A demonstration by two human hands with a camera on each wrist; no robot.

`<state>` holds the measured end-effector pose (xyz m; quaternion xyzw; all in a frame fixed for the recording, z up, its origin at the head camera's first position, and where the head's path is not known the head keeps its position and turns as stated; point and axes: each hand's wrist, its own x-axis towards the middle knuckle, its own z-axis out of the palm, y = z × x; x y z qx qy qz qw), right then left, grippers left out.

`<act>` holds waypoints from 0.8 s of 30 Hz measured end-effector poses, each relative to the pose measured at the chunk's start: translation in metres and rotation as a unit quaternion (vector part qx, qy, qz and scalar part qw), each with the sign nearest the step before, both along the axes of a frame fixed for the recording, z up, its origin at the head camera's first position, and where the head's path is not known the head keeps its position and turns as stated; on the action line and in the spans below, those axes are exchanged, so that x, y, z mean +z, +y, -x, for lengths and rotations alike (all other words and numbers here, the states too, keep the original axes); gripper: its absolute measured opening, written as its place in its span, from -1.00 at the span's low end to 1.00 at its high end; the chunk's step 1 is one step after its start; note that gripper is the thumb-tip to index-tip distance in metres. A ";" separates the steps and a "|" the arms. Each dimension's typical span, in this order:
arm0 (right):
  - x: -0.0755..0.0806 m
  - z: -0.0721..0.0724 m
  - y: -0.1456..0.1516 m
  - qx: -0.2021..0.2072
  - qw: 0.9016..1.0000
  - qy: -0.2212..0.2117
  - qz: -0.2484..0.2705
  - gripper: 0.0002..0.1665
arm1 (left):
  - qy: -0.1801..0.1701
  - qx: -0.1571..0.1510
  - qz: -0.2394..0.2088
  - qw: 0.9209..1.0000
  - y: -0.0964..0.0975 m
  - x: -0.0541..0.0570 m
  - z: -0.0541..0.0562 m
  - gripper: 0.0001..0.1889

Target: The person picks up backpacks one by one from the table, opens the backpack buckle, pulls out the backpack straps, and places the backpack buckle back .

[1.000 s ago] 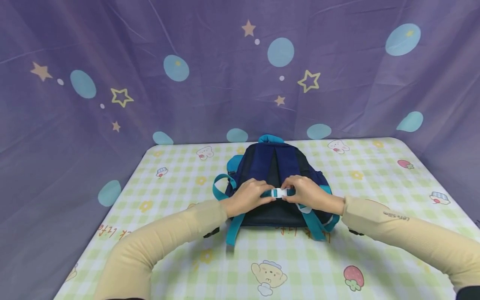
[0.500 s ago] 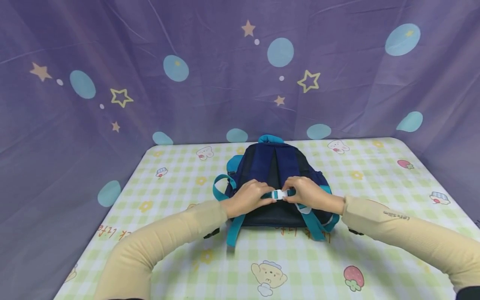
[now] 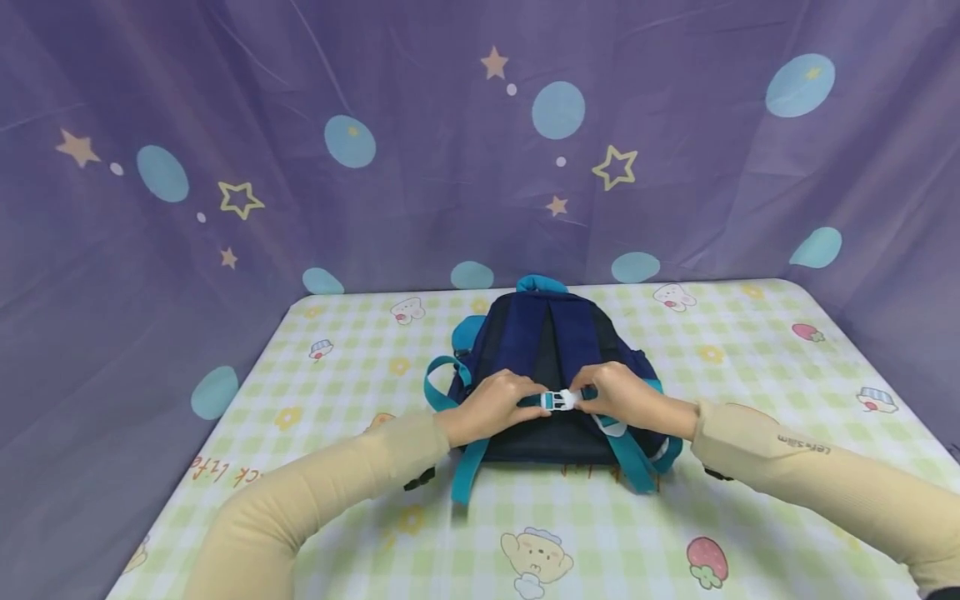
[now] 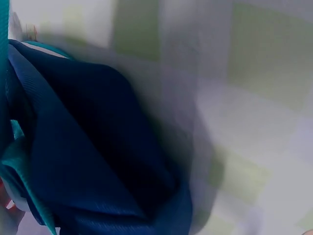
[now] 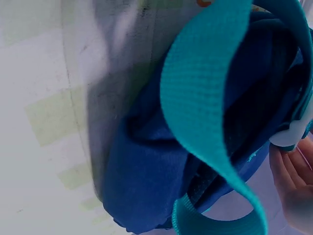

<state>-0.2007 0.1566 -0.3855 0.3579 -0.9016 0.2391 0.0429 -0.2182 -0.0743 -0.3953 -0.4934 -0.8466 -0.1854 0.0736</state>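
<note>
A navy and black backpack (image 3: pixel 573 325) with teal trim lies on the table in the head view, top loop away from me. Across its front runs a strap with a white side-release buckle (image 3: pixel 558 401). My left hand (image 3: pixel 491 408) pinches the buckle's left part, where teal webbing threads through. The right part is pinched by my right hand (image 3: pixel 622 400). Dark gaps show between the white prongs at the buckle's middle. In the right wrist view, fingers (image 5: pixel 288 169) touch white plastic (image 5: pixel 291 134) beside a teal strap (image 5: pixel 200 88). The left wrist view shows mainly the backpack's navy side (image 4: pixel 93 147).
Teal webbing ends (image 3: pixel 469 475) hang toward me at the backpack's lower left, and another strap (image 3: pixel 633 462) lies at lower right. A checkered cloth (image 3: pixel 360 542) covers the table. Behind it hangs a purple curtain (image 3: pixel 420 217) with stars and blue spots.
The buckle's two parts have drawn slightly apart, so the prongs now show between them. Both hands keep their pinch. The whole head view has shifted down a little.
</note>
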 end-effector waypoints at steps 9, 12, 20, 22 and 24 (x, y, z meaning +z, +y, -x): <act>0.000 -0.005 0.003 -0.024 1.000 0.012 0.010 -0.83 | 0.034 0.009 0.005 0.999 -0.005 -0.002 0.000 -0.71; -0.001 -0.005 0.005 -0.026 0.999 0.012 0.018 -0.82 | 0.029 0.012 -0.010 0.999 -0.008 -0.001 0.001 -0.69; -0.008 -0.005 0.009 -0.020 0.999 -0.024 0.025 -0.81 | -0.045 0.021 -0.045 0.998 -0.017 0.001 0.001 -0.65; -0.009 -0.004 0.008 -0.018 0.999 -0.031 0.023 -0.80 | -0.073 0.028 -0.059 0.995 -0.019 0.001 0.001 -0.64; -0.009 -0.004 0.007 -0.015 0.999 -0.035 0.019 -0.80 | -0.096 0.037 -0.073 0.992 -0.020 0.002 0.001 -0.64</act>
